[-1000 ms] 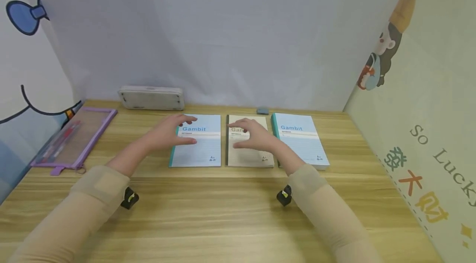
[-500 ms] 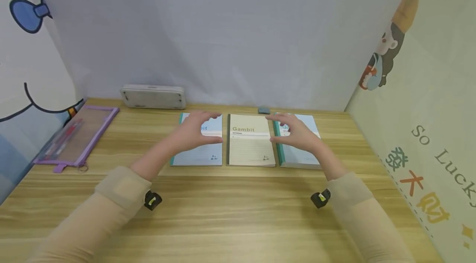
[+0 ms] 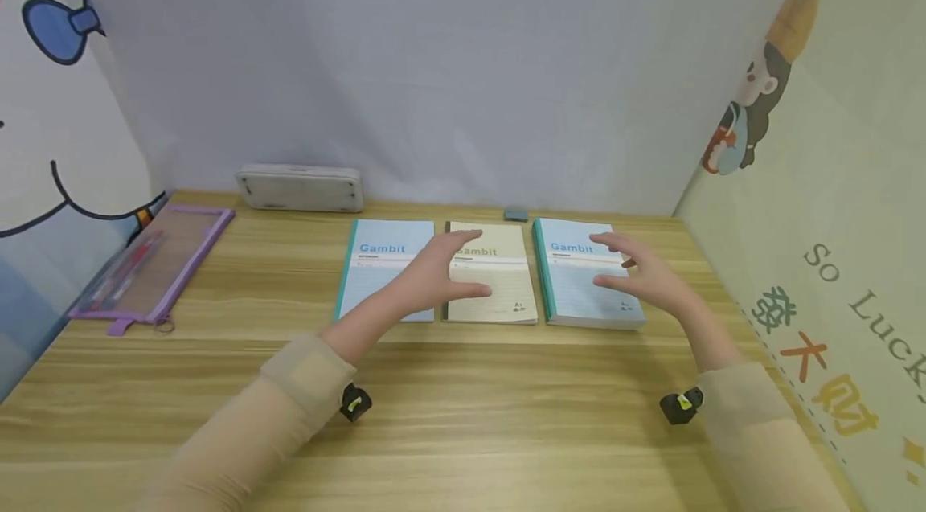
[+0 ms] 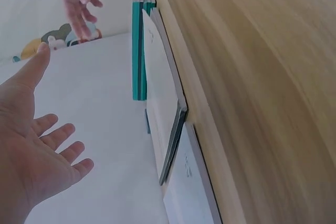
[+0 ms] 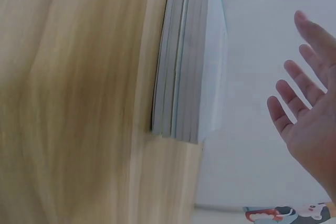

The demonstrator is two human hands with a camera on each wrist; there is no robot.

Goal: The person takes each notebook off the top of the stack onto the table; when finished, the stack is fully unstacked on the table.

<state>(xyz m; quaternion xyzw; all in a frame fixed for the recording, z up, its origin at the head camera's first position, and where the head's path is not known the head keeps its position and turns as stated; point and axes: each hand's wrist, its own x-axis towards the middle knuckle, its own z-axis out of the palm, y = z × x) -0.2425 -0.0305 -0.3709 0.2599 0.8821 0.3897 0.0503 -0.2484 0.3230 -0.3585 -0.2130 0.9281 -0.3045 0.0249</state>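
Three sets of Gambit notebooks lie in a row on the wooden table. A blue notebook (image 3: 387,263) is on the left and a cream notebook (image 3: 499,287) in the middle. On the right is a thicker stack of blue notebooks (image 3: 575,287); its layered page edges (image 5: 181,77) show in the right wrist view. My left hand (image 3: 427,279) hovers over the gap between the blue and cream notebooks, thumb and fingers spread apart, holding nothing. Above the stack's right side hovers my right hand (image 3: 647,279), also spread, with nothing in it. In both wrist views the hands are apart from the notebooks.
At the back left stands a white pencil case (image 3: 300,188) against the curtain. A purple-edged mesh pouch (image 3: 152,267) with pens lies at the far left. A small grey-blue block (image 3: 516,215) sits behind the cream notebook. Printed cloth (image 3: 854,215) borders the right side.
Both hands have moved to the right: the left from the blue notebook toward the cream one, the right from the cream notebook to the stack. The notebooks stay in place.
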